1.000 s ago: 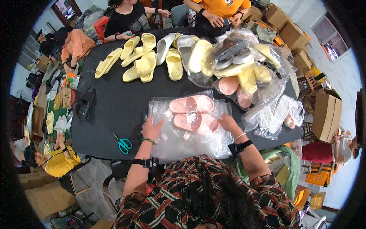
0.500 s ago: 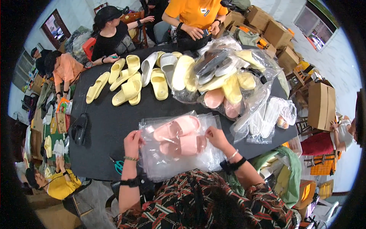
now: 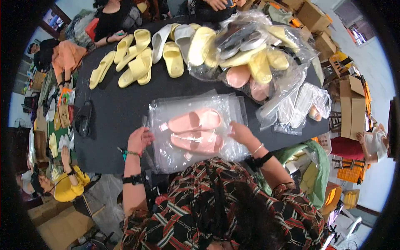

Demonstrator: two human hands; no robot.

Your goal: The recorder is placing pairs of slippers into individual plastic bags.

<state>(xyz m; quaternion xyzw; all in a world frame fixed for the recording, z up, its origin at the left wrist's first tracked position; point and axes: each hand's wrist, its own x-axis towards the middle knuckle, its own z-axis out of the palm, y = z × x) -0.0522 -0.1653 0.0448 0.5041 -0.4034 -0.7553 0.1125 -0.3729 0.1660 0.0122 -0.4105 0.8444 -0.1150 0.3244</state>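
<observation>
A pair of pink slippers [image 3: 195, 120] lies side by side in a clear plastic bag [image 3: 166, 109], with a small tag by each. This bag rests on a stack of flat clear bags [image 3: 166, 162] at the table's near side. My left hand [image 3: 140, 140] is at the bag's left edge, its fingers loosely apart. On the other side, my right hand [image 3: 241, 134] has its fingers bent in on the plastic at the right edge, close to the slippers' toes.
Yellow slippers [image 3: 136, 68] and grey slippers [image 3: 183, 39] line the table's far side. Bagged slippers [image 3: 258, 62] are heaped at the right. A black slipper [image 3: 84, 118] lies at the left edge. A green sack [image 3: 318, 175] stands beside my right arm. Co-workers sit around.
The pink slippers now lie flatter and straighter in their bag. My left hand's fingers have loosened from the left edge. The view has tilted, so the table appears higher.
</observation>
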